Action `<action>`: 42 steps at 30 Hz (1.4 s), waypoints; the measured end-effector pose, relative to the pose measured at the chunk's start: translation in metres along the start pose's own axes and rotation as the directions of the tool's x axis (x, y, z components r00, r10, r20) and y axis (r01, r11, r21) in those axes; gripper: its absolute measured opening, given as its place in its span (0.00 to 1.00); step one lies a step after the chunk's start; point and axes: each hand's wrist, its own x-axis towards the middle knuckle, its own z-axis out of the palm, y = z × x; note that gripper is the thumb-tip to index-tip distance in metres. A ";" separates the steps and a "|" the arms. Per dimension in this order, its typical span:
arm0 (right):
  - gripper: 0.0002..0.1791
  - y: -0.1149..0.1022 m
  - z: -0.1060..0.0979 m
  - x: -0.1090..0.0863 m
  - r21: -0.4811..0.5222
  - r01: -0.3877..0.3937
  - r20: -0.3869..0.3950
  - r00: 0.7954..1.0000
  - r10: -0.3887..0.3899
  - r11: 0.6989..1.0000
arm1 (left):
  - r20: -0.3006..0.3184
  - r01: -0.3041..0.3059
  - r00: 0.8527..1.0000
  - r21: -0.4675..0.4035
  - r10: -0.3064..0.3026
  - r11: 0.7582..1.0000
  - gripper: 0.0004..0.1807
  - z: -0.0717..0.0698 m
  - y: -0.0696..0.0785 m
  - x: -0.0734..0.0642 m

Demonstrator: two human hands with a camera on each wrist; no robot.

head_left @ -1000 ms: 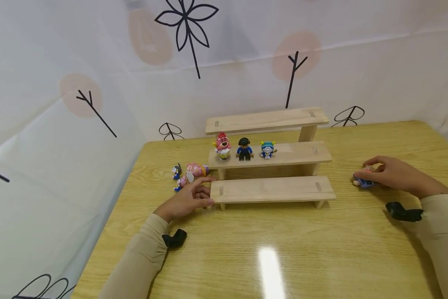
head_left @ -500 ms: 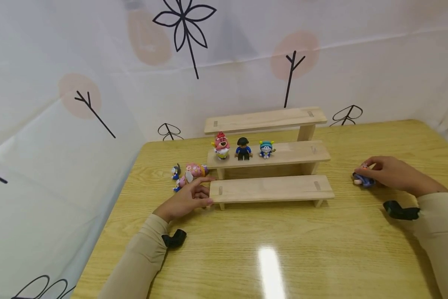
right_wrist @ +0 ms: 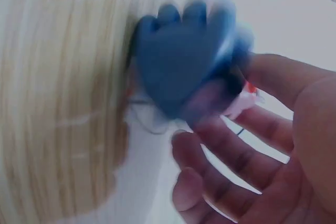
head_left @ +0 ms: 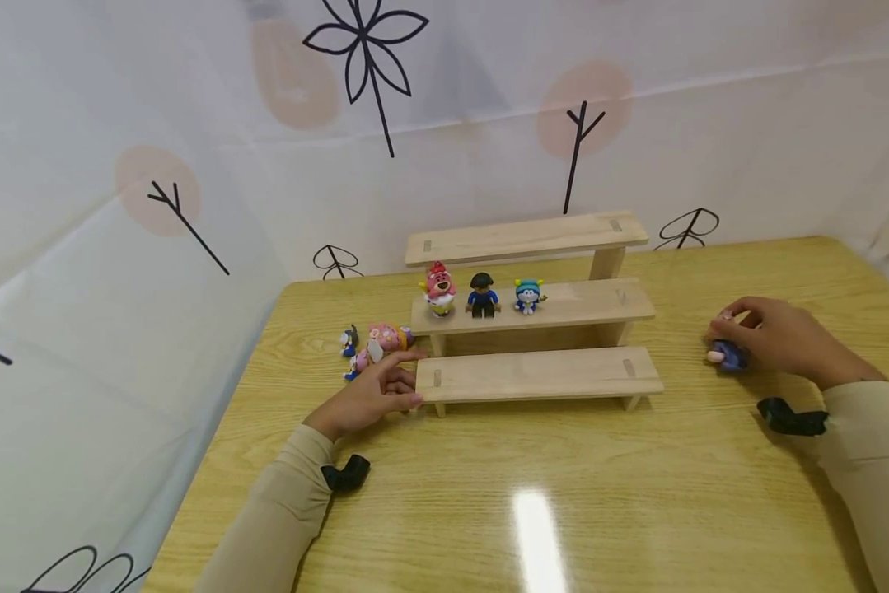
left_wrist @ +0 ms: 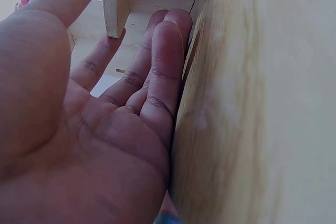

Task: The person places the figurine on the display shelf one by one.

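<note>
Where tabletop [head_left: 692, 321] passes shelf edge [head_left: 652, 371], fingers [right_wrist: 236, 150] pinch figurine [head_left: 730, 356].

blue figurine [head_left: 730, 356] | pinched, right of wooden shelf [head_left: 536, 375] | shelf three-tiered, upright

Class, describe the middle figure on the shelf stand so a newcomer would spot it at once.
Find the three-step wooden stand on the table. On its middle step, look between the pink-headed figure and the blue-capped one. Unlike both, the middle figure has a black-topped head and black legs.
</note>
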 end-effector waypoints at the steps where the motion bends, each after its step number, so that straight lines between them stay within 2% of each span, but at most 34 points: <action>1: 0.28 -0.001 0.000 -0.001 0.004 0.002 -0.015 1.000 -0.002 1.000 | 0.002 0.000 1.000 0.000 0.000 1.000 0.37 0.000 0.000 0.000; 8: 0.29 -0.018 -0.002 -0.002 0.022 0.023 -0.141 0.990 -0.019 1.000 | 0.003 -0.003 1.000 0.004 0.003 1.000 0.37 0.000 0.001 0.000; 18: 0.26 -0.054 -0.004 -0.009 0.084 0.068 -0.299 0.953 -0.040 0.994 | -0.003 -0.001 1.000 0.001 0.001 1.000 0.39 -0.001 -0.001 -0.002; 22: 0.24 -0.069 -0.004 -0.012 0.111 0.121 -0.374 0.924 -0.071 0.986 | -0.012 0.002 1.000 -0.002 -0.003 1.000 0.38 -0.001 0.000 -0.003; 28: 0.19 -0.093 0.000 -0.019 0.131 0.225 -0.489 0.862 -0.134 0.966 | -0.003 -0.003 1.000 -0.007 0.002 1.000 0.37 0.001 0.002 0.000; 31: 0.17 -0.108 0.004 -0.020 0.128 0.276 -0.515 0.840 -0.174 0.953 | 0.000 -0.004 1.000 -0.010 0.004 1.000 0.37 0.001 0.003 0.000; 37: 0.13 -0.137 0.012 -0.014 0.064 0.379 -0.517 0.804 -0.294 0.923 | -0.006 0.006 1.000 0.008 -0.006 1.000 0.36 0.000 0.002 -0.001; 42: 0.10 -0.155 0.018 -0.005 0.027 0.434 -0.485 0.793 -0.368 0.901 | -0.005 0.005 1.000 0.014 -0.005 1.000 0.37 0.000 0.003 -0.001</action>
